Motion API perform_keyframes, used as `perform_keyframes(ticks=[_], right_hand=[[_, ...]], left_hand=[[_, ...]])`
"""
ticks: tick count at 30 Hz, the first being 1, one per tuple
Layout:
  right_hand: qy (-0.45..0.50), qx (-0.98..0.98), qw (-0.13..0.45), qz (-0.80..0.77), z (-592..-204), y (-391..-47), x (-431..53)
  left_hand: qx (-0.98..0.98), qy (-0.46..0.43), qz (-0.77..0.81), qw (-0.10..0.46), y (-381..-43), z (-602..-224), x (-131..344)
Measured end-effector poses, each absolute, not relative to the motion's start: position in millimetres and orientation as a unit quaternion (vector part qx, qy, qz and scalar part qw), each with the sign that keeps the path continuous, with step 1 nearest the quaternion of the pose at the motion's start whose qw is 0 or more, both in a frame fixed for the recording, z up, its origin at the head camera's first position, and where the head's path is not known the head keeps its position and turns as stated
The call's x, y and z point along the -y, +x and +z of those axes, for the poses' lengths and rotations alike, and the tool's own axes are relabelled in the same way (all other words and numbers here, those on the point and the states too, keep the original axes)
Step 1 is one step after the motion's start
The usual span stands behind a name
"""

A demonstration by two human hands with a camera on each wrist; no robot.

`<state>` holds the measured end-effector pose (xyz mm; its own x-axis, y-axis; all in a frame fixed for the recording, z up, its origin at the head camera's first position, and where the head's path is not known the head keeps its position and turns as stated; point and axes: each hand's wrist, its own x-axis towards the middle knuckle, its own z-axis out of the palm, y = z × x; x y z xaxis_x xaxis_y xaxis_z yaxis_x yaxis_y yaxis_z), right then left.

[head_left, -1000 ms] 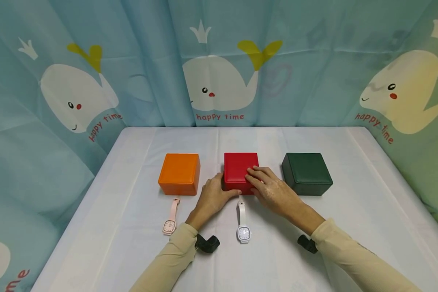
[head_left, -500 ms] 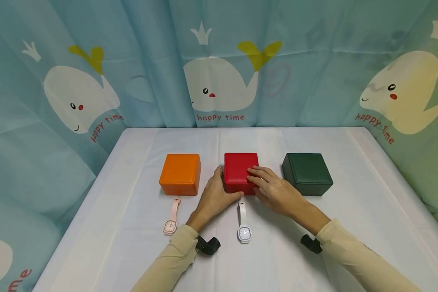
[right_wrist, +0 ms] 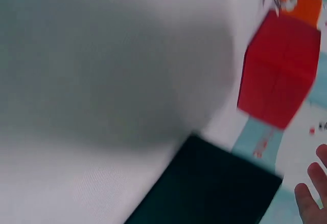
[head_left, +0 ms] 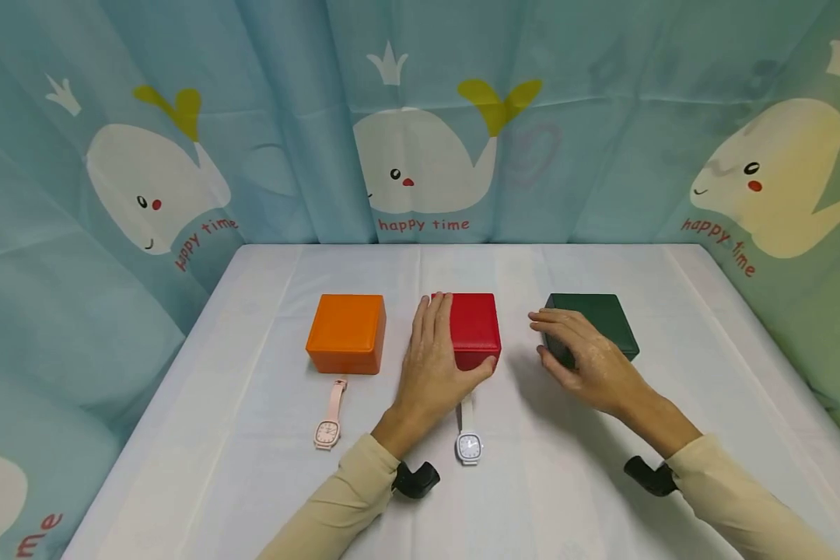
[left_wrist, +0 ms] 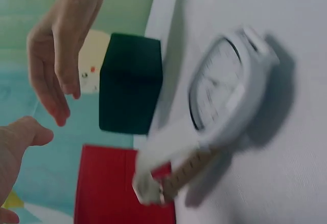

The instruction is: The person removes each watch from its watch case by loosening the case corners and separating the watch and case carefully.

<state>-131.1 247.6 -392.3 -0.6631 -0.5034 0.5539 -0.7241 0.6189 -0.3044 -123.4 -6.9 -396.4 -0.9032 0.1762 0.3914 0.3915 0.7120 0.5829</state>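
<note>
My left hand [head_left: 434,369] lies over the left part of the red box [head_left: 477,327], fingers straight and pointing away, thumb spread toward the front right corner. Its lid is down. In the left wrist view the left hand's thumb [left_wrist: 28,133] appears well above the box. My right hand [head_left: 591,362] hovers in front of the dark green box [head_left: 602,315], fingers loosely bent and holding nothing; it hides the box's front left. A white watch [head_left: 468,443] lies in front of the red box, its strap end partly hidden by the left hand.
At the left stands an orange box [head_left: 346,330], closed, with a pink watch [head_left: 329,424] lying before it. The white table [head_left: 532,513] meets a blue whale-print curtain [head_left: 287,155] at the back and sides. Each wrist wears a black camera.
The right hand has let go of the red box and moved right to the green box. The left hand has risen from the box's left side to over its lid. The boxes stay put.
</note>
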Motion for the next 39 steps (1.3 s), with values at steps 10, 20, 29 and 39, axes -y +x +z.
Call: perform_keyframes(ticks=[10, 20, 29, 39], right_hand=[[0.29, 0.885, 0.15, 0.331, -384.4, -132.2, -306.2], [0.204, 0.93, 0.064, 0.299, -399.2, -136.8, -345.1], [0.153, 0.926, 0.004, 0.346, -403.2, -143.5, -348.7], [0.149, 0.93, -0.011, 0.336, -401.7, -147.0, -347.5]], left_hand=[[0.883, -0.217, -0.386, 0.156, -104.0, -384.2, -28.0], [0.908, -0.216, -0.352, 0.07, -80.4, -391.9, -75.1], [0.859, -0.144, -0.487, -0.063, -78.6, -403.3, -105.1], [0.807, -0.097, -0.573, -0.105, -75.1, -425.4, -125.1]])
